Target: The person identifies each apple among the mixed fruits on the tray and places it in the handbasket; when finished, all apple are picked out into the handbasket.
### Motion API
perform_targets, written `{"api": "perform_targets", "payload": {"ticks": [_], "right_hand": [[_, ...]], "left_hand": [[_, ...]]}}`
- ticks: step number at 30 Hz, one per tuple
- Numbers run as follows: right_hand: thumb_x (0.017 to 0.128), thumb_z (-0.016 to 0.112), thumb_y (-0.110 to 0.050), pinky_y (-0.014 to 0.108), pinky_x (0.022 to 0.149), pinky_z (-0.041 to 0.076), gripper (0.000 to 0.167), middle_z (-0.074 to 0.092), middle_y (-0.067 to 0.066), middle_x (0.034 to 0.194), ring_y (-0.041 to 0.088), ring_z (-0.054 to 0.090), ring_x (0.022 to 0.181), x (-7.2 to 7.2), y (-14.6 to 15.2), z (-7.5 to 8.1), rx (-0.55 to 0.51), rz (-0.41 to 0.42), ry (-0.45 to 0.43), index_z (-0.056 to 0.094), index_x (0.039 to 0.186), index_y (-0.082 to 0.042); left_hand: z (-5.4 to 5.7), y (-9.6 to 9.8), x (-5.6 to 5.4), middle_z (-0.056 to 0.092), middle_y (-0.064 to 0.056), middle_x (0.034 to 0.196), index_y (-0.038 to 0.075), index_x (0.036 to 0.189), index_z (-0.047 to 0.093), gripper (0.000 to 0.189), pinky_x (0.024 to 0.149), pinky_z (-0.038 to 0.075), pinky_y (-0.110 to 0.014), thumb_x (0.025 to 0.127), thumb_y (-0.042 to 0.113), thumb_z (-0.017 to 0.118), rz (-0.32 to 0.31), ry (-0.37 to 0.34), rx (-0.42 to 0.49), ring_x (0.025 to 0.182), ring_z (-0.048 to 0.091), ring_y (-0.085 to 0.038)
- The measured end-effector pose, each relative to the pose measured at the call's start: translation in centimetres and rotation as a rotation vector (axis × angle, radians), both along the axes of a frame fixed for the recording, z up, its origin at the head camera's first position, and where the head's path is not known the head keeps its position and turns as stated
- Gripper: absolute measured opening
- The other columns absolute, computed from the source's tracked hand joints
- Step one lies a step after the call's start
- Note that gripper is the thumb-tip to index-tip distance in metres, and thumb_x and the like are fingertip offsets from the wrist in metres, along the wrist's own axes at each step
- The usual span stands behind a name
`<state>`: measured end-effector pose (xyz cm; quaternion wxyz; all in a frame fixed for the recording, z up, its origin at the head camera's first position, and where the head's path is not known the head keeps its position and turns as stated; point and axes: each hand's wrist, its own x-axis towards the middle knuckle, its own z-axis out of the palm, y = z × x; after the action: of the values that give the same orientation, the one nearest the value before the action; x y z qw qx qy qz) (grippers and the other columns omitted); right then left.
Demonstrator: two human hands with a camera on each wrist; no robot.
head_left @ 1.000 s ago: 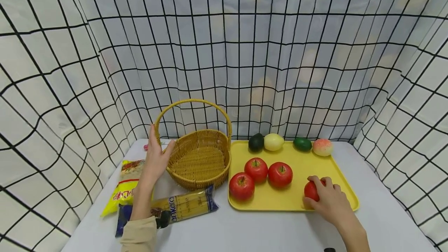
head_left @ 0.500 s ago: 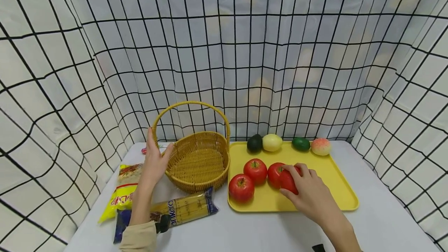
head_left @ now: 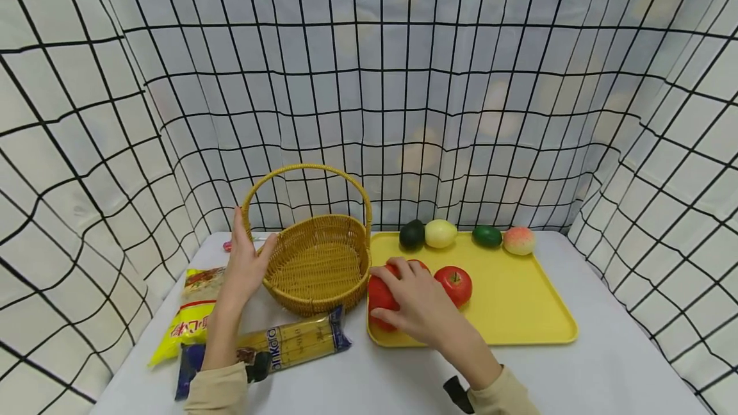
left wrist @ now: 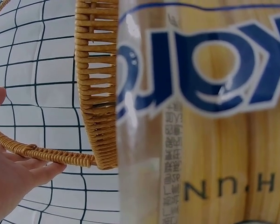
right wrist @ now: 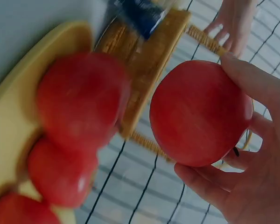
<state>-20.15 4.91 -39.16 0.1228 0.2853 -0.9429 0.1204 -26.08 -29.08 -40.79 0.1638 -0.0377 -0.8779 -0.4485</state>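
My right hand [head_left: 423, 305] grips a red apple [right wrist: 200, 114], thumb on one side and fingers on the other. It carries the apple above the left end of the yellow tray [head_left: 519, 303]. Other red apples [right wrist: 81, 100] sit on the tray beneath and beside it; one [head_left: 455, 284] shows plainly to the right of my hand. My left hand [head_left: 245, 271], thumb spread and fingers straight, lies against the left side of the wicker basket's handle [left wrist: 46, 154]. Bare wicker shows inside the basket [head_left: 314, 305].
An avocado [head_left: 412, 235], a lemon [head_left: 441, 234], a dark green fruit [head_left: 487, 235] and a peach [head_left: 519, 241] line the tray's back edge. Under my left forearm lie a pasta packet [head_left: 305, 341] and a yellow snack bag [head_left: 184, 328]. Black netting [head_left: 392, 114] encloses the table.
My right hand has lifted the apple from the tray's right part and carried it left, over the other apples toward the basket. My left hand stays at the basket handle.
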Motion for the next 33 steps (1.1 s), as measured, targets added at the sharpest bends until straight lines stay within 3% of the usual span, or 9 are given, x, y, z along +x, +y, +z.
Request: {"api": "perform_targets", "payload": {"ticks": [7,12,20,26,33], "right_hand": [[0.091,0.072,-0.055,0.04,0.095,0.056,0.065,0.055,0.005,0.141,0.024,0.058,0.117,-2.3,-6.1,1.1,0.094,0.124,-0.033,0.051,0.147,-0.029],[0.092,0.07,-0.057,0.036,0.095,0.056,0.067,0.055,0.005,0.141,0.022,0.058,0.117,-4.4,-9.9,1.2,0.139,0.129,-0.013,0.048,0.149,-0.028],[0.093,0.066,-0.063,0.038,0.102,0.055,0.071,0.055,0.004,0.146,0.024,0.059,0.125,-7.9,-14.2,0.7,0.242,0.09,-0.051,0.046,0.152,-0.029],[0.095,0.06,-0.064,0.04,0.116,0.046,0.076,0.049,0.006,0.156,0.028,0.051,0.142,-9.1,-16.6,0.6,0.34,0.1,-0.124,0.039,0.158,-0.027],[0.099,0.059,-0.058,0.043,0.117,0.046,0.073,0.041,0.008,0.163,0.031,0.044,0.149,-9.5,-17.4,-1.1,0.375,0.067,-0.267,0.036,0.161,-0.027]], "left_hand": [[-0.2,-0.1,-0.2,-0.022,-0.012,0.171,0.029,0.161,-0.027,0.093,0.12,0.012,-0.076,0.107,0.046,0.048,0.002,0.011,0.009,0.157,0.001,-0.053],[-0.1,-0.4,-0.2,-0.021,-0.012,0.172,0.029,0.161,-0.027,0.093,0.119,0.014,-0.077,0.107,0.045,0.048,-0.002,0.014,-0.001,0.157,0.001,-0.052],[-0.1,-0.4,-0.2,-0.018,-0.008,0.173,0.029,0.162,-0.024,0.092,0.12,0.015,-0.075,0.107,0.045,0.048,-0.014,0.017,0.012,0.158,0.002,-0.049],[0.2,-0.8,-0.2,-0.014,-0.007,0.174,0.031,0.162,-0.021,0.089,0.119,0.018,-0.075,0.107,0.046,0.047,-0.009,0.029,0.013,0.158,0.006,-0.049],[0.1,-0.5,0.1,-0.012,-0.009,0.174,0.031,0.163,-0.02,0.089,0.122,0.016,-0.072,0.108,0.043,0.048,-0.012,0.015,0.024,0.159,0.005,-0.047]]}}
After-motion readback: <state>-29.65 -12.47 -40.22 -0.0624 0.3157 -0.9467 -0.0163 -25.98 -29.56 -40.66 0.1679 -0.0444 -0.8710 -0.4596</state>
